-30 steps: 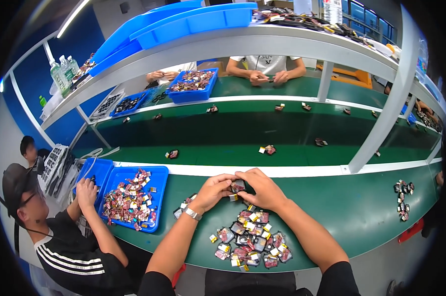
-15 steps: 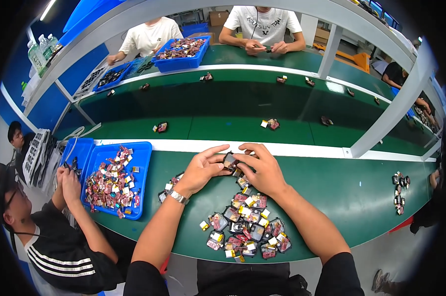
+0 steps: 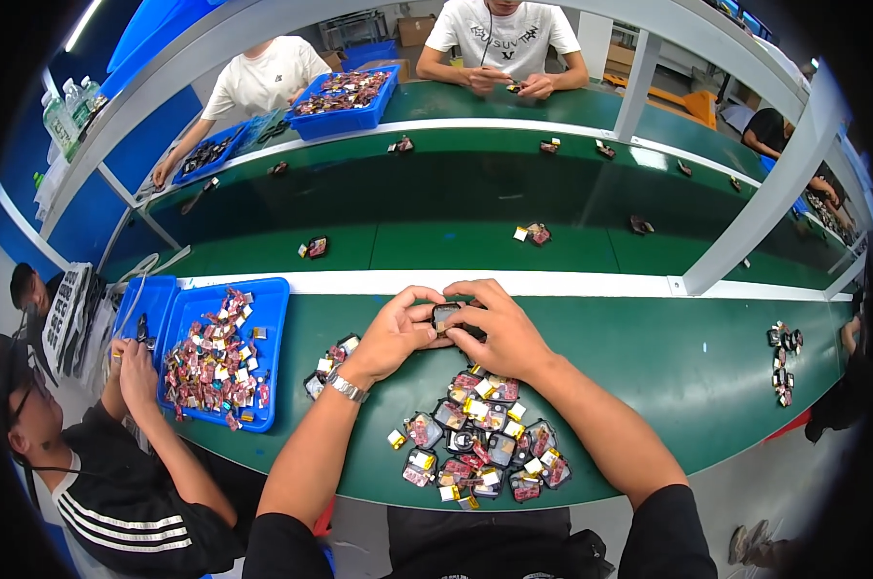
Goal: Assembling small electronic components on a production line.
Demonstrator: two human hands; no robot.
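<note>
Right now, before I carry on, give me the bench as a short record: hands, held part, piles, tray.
Left hand: fingers on a dark casing
Right hand: holding the same casing
Pile of casings: on the green table, nearer the wearer than the hands
Smaller cluster: between tray and left hand
Blue tray: full of small parts
</note>
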